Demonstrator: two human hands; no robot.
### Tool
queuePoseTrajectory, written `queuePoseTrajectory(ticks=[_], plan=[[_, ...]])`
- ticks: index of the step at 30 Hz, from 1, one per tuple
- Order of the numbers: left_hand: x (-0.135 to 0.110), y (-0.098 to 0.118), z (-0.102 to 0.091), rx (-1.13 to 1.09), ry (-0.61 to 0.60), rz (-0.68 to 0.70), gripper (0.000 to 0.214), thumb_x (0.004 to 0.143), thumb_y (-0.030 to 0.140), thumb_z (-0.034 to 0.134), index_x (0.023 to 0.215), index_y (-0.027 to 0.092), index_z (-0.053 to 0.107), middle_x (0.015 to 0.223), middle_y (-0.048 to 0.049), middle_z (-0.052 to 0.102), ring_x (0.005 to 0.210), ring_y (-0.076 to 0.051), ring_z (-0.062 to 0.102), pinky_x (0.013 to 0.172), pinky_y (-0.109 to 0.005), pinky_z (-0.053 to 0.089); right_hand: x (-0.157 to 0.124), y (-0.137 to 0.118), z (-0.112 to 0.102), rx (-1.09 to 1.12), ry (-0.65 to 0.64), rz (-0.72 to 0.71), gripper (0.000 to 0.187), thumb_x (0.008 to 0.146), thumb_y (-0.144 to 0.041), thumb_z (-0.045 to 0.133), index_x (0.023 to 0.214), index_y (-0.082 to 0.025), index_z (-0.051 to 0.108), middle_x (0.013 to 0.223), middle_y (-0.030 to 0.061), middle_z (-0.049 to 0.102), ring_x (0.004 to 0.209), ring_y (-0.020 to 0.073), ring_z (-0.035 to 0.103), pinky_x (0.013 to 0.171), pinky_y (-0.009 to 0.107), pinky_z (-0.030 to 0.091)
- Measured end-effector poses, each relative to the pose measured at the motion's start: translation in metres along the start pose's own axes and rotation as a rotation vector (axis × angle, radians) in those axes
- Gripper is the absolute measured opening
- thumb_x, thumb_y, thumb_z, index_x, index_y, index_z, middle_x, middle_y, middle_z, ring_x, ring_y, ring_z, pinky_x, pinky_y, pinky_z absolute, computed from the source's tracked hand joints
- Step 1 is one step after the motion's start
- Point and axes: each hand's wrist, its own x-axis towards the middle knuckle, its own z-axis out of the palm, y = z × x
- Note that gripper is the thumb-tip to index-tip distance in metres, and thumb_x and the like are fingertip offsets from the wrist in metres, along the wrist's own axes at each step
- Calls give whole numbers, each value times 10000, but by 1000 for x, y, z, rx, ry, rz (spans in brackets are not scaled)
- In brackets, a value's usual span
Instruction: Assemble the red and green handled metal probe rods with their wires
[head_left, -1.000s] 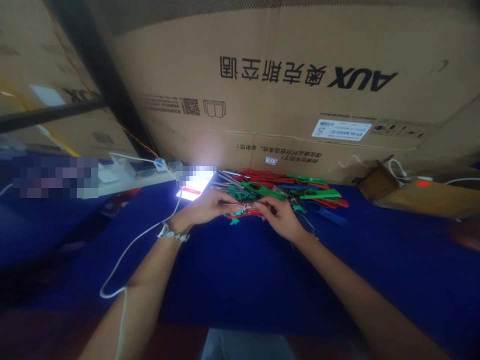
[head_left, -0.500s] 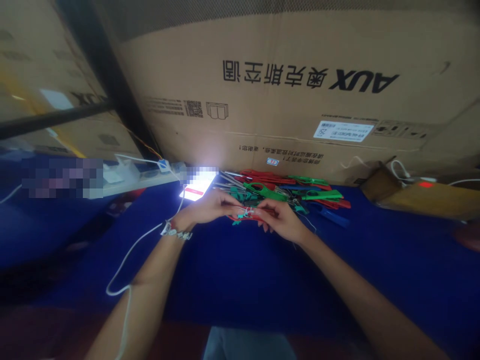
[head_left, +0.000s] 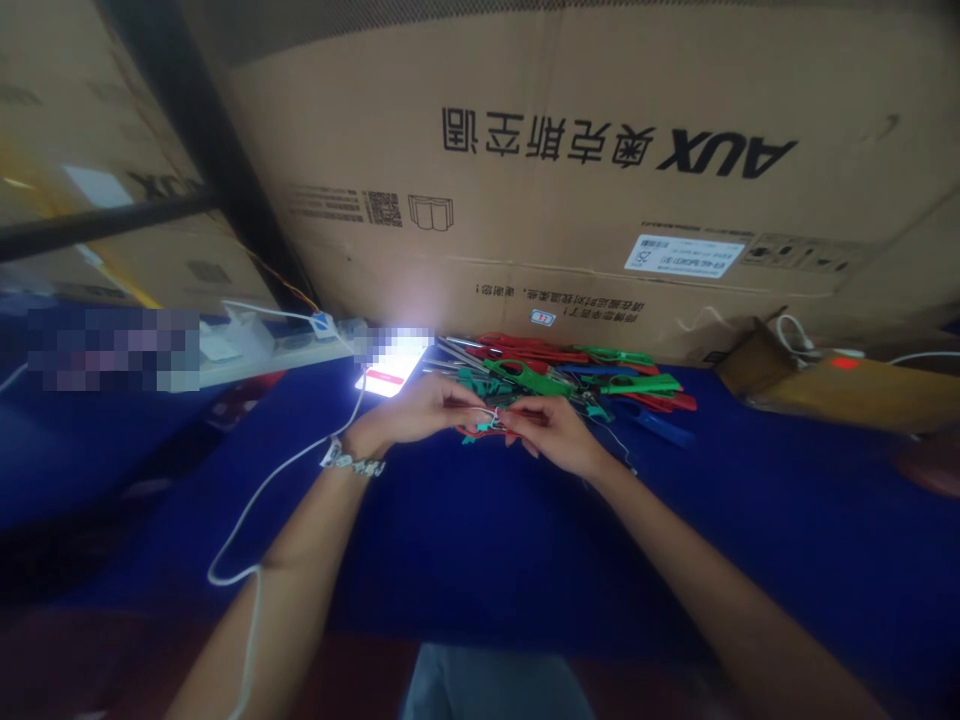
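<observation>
The left hand (head_left: 442, 410) and right hand (head_left: 559, 432) are brought close together over the blue desk (head_left: 480, 560), both grasping a small red-and-teal piece (head_left: 491, 429) by thumb and fingers. The piece lies in the narrow gap between the fingertips, its two ends partly covered by them, with a thin white strand (head_left: 494, 414) looped at its middle; finer detail is too blurred to tell. Just beyond both hands spreads a heap of red parts (head_left: 532, 350), green parts (head_left: 517, 375) and metal rods (head_left: 455, 360). A blue part (head_left: 656, 424) lies to the right of the right hand, near it. Just beyond the left hand, on its left, is a lit phone (head_left: 386, 370), and a white cable (head_left: 258, 600) passes left of that hand and over the left forearm, below the metal band (head_left: 356, 464) at the wrist. Behind the heap, facing the hands, stands a large cardboard box (head_left: 555, 220) with upside-down printing. A smaller box (head_left: 862, 395) sits well to the right of the right hand.
</observation>
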Motion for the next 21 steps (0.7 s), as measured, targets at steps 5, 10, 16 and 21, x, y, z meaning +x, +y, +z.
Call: queuePoseTrajectory(ticks=[5, 10, 16, 21], plan=[[0, 2, 1, -12, 6, -8, 356, 851, 478, 683, 988, 162, 775, 888, -90, 779, 780, -169, 710, 710, -280, 561, 1, 0, 1, 36, 4, 22, 351, 810, -504, 676, 775, -156, 660, 634, 5, 654, 384, 47, 395, 372, 207, 256], [0, 4, 2, -42, 2, -6, 349, 848, 455, 689, 998, 151, 774, 882, -90, 775, 767, -163, 697, 706, -273, 555, 2, 2, -1, 143, -5, 9, 348, 766, -481, 737, 826, -143, 677, 617, -5, 645, 398, 36, 375, 365, 193, 221], [-1, 8, 2, -66, -14, -3, 312, 856, 425, 685, 980, 153, 772, 855, -75, 767, 742, -143, 676, 696, -257, 537, 1, 0, -5, 229, -60, 95, 375, 744, -476, 782, 881, -141, 683, 624, 5, 683, 349, 33, 405, 330, 187, 232], [-1, 5, -1, -40, 6, -7, 311, 857, 427, 682, 966, 148, 765, 856, -79, 767, 763, -156, 683, 695, -263, 531, -2, -4, -3, 222, -46, 152, 433, 787, -557, 732, 890, -140, 673, 610, -2, 680, 318, 50, 475, 278, 171, 266]])
